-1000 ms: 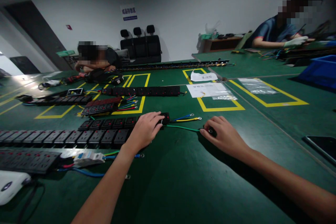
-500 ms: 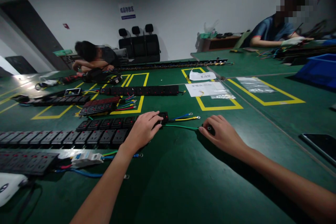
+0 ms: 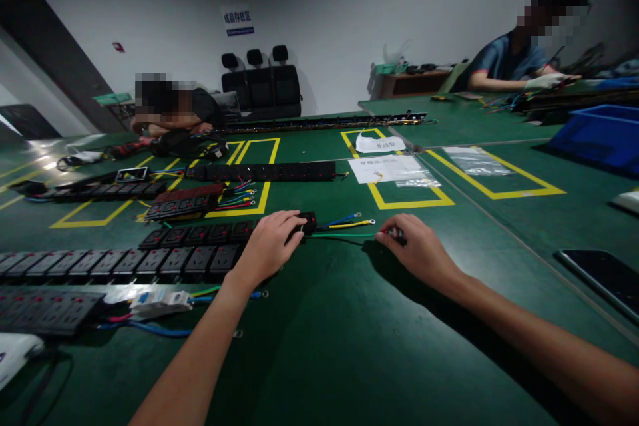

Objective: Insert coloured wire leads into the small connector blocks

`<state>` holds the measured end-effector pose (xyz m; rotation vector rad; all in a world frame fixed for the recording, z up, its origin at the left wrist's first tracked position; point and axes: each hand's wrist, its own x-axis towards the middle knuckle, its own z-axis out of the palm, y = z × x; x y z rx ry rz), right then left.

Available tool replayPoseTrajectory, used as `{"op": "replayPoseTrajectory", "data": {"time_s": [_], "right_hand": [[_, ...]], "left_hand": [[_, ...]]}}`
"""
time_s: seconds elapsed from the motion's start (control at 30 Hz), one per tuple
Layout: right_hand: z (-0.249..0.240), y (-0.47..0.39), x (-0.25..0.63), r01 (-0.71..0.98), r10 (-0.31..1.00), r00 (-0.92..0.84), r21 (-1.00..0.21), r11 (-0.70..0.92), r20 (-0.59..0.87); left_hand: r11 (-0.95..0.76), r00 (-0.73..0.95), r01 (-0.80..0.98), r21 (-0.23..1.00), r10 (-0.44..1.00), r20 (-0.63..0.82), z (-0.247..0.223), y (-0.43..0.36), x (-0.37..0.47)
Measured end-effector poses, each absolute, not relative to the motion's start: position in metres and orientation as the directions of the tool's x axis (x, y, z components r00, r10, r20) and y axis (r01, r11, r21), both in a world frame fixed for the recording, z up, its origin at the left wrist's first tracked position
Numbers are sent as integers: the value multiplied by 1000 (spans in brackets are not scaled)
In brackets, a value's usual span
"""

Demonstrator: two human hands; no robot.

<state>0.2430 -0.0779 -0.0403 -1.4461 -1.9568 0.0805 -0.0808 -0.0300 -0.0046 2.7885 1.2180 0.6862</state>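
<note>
My left hand (image 3: 274,243) is closed over the right part of a black socket strip (image 3: 198,234) lying on the green table. From that strip's right end come blue wires and a yellow wire (image 3: 347,224) with ring terminals. A green wire (image 3: 339,235) runs, nearly straight, from beside my left hand to my right hand (image 3: 417,245). The fingers of my right hand are pinched round a small dark part with some red, at the green wire's right end; what it is cannot be made out.
More socket strips (image 3: 120,263) lie left, near a white breaker (image 3: 160,303). Papers (image 3: 384,169) and a plastic bag (image 3: 474,161) lie beyond my hands. At right are a phone (image 3: 602,279) and a blue bin (image 3: 599,140). Two people sit at the far side.
My right hand has lifted slightly and turned, and the green wire is straighter. My left hand stays on the strip. The whole view has shifted a little.
</note>
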Motion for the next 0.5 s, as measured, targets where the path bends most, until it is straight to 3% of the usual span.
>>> {"op": "replayPoseTrajectory", "data": {"time_s": [0.23, 0.33, 0.5], "right_hand": [[-27, -88, 238, 821, 753, -306, -240, 519, 582], [-29, -86, 240, 822, 773, -272, -279, 496, 573], [-34, -76, 252, 865, 903, -93, -414, 282, 420]], "left_hand": [[-686, 588, 702, 193, 711, 386, -4, -32, -80], [-693, 597, 694, 196, 705, 382, -4, -32, -81], [-700, 599, 685, 201, 699, 391, -6, -31, -82]]}}
